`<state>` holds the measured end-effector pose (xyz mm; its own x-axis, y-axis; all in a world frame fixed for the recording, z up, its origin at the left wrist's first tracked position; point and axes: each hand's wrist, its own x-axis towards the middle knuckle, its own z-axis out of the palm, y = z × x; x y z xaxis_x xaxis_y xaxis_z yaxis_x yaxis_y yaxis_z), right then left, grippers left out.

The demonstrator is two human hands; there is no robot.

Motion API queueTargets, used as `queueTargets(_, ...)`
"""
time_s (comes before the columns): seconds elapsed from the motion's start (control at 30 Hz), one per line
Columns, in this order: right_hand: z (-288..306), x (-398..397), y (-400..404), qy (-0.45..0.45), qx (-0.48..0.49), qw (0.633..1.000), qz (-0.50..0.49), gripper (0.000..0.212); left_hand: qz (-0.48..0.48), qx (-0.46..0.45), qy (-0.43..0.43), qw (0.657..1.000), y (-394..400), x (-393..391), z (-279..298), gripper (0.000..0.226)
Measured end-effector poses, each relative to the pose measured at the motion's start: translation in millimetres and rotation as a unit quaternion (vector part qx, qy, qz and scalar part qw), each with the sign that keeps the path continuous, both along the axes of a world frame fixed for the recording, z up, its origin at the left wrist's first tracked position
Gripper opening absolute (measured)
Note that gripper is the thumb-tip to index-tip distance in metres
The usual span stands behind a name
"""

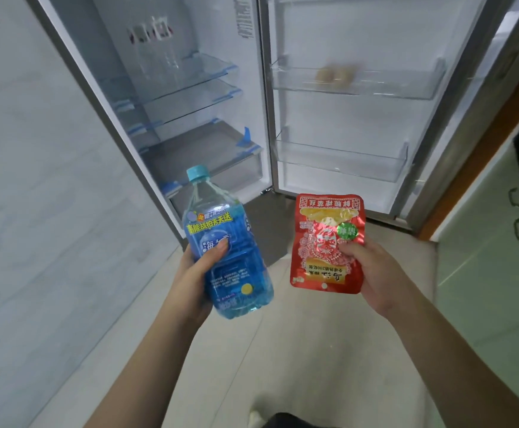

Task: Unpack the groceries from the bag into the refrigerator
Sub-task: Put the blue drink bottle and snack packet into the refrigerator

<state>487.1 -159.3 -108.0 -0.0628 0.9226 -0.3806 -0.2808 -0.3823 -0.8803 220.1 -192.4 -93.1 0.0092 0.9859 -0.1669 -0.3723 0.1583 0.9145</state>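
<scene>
Left hand (194, 273) fingers wrapped round bottle (224, 257); right hand (375, 273) pinching packet (326, 242). Stand bottle upright in far door bin (341, 163); lay packet flat on shelf (196, 88).

a blue-labelled water bottle (225, 245), capped and tilted slightly left, and a red foil snack pouch (327, 242), printed side up and upside down, held before the open refrigerator (190, 97) with its bare glass shelves.

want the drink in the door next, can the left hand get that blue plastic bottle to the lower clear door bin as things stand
Probably yes: the fridge door stands open, the lower clear door bin looks empty, and nothing lies between it and the left hand gripping the blue plastic bottle.
</scene>
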Motion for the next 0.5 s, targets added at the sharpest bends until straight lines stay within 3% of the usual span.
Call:
queueTargets(0.13,-2.9,-17.1,34.6,-0.011,-0.008,0.999,0.031,0.023,0.018,0.012,0.006,1.0,23.1,-19.5,-2.2,0.049)
queueTargets(0.5,1.5,-88.5,163.1,-0.036,-0.001,0.996,0.077,0.028,0.047,0.034,0.011,0.998,129.7,-90.9,-4.0,0.062)
